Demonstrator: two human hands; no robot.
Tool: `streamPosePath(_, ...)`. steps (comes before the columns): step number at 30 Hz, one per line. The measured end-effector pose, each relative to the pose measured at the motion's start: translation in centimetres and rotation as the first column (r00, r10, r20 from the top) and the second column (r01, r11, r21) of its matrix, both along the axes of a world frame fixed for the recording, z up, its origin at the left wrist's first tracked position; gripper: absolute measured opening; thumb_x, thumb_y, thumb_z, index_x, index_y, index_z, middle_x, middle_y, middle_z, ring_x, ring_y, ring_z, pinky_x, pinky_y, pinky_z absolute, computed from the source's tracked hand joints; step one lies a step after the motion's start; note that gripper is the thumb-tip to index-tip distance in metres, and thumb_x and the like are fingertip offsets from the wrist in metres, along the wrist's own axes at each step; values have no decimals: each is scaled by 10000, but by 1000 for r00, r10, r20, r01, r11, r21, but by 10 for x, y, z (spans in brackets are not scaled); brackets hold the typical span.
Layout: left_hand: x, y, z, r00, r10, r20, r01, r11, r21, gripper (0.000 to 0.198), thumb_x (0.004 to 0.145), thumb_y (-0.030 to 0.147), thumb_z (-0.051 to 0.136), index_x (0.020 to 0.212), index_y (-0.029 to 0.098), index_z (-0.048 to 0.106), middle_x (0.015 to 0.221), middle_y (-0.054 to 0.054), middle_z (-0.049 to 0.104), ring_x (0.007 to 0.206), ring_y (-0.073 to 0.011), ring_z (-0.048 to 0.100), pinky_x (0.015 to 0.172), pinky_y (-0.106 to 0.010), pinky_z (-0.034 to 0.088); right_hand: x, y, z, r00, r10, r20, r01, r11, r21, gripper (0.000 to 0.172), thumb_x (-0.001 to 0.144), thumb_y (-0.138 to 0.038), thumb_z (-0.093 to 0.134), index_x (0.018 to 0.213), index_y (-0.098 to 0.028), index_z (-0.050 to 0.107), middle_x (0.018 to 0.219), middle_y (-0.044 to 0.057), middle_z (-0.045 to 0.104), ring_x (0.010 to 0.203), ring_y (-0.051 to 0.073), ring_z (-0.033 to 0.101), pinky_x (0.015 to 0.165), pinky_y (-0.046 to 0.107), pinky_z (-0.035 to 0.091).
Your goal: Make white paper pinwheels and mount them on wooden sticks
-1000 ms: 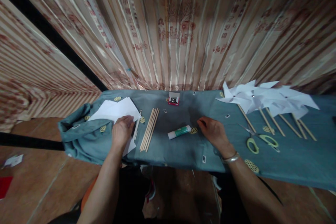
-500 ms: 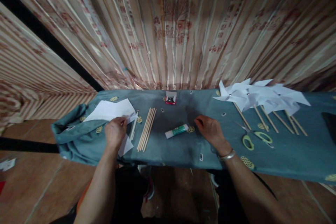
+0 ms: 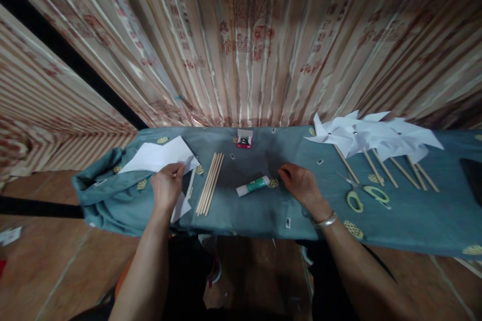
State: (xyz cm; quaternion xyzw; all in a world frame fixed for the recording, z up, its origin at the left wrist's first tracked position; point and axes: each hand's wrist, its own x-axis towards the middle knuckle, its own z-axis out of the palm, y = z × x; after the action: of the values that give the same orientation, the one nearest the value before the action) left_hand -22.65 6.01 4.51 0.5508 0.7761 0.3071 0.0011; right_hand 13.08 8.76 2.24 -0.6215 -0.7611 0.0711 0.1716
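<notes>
White sheets of paper (image 3: 154, 154) are spread on the desk (image 3: 256, 220) at the person's left, toward its far side. They are thin, plain and matt, with straight edges that meet in sharp corners; one corner is pointed toward the far edge and another toward the right. The corner beside the fingers is shaded a little greyer than the rest. Part of the near edge is covered by a ruck of the grey-green patterned cloth (image 3: 124, 205). A smaller white piece of paper (image 3: 182, 209) is seen just beside the left wrist.

The edge of the sheets is pinched by the left hand (image 3: 166, 184), its thumb and forefinger brought together there. The right hand (image 3: 300, 184) is held low over the cloth, its fingers curled in narrowly toward the thumb; whether the cloth is touched cannot be told. A silvery bracelet (image 3: 326, 220) is worn on the right wrist.

Between the hands are laid a slim white implement (image 3: 191, 184), a row of wooden sticks (image 3: 211, 184) and a white-and-green glue stick (image 3: 252, 186), with a small open red box (image 3: 244, 140) behind. Farther right, green-handled scissors (image 3: 361, 188) are placed near overlapping white paper pinwheels (image 3: 380, 138) mounted on sticks.
</notes>
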Motion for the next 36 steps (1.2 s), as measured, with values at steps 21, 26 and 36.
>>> streamPosePath(21,38,9,12,949,-112,295,57,981,187,136,743,294,645,755,182,721,800,-31,745,756,-188,688,758,-294,536,-71,-6,-11,895,364,-257,-356,931,80,346,828,-197,681,1170,-144,661,1253,153,639,1181,269,579,1026,440,463)
streamPosePath(26,44,4,5,937,-238,255,189,961,204,97,741,262,645,732,195,715,801,-28,746,808,-197,695,786,-306,541,-84,-13,14,858,360,-366,-308,932,192,301,864,-257,647,1156,-186,667,1290,126,627,1213,263,565,1047,450,442)
streamPosePath(36,83,-9,25,865,-459,205,363,853,376,133,871,252,580,855,186,694,862,-28,737,819,-158,694,782,-267,552,-86,-40,52,705,179,-686,-107,983,146,218,895,-268,572,1077,-217,680,1178,71,690,873,172,700,809,303,560)
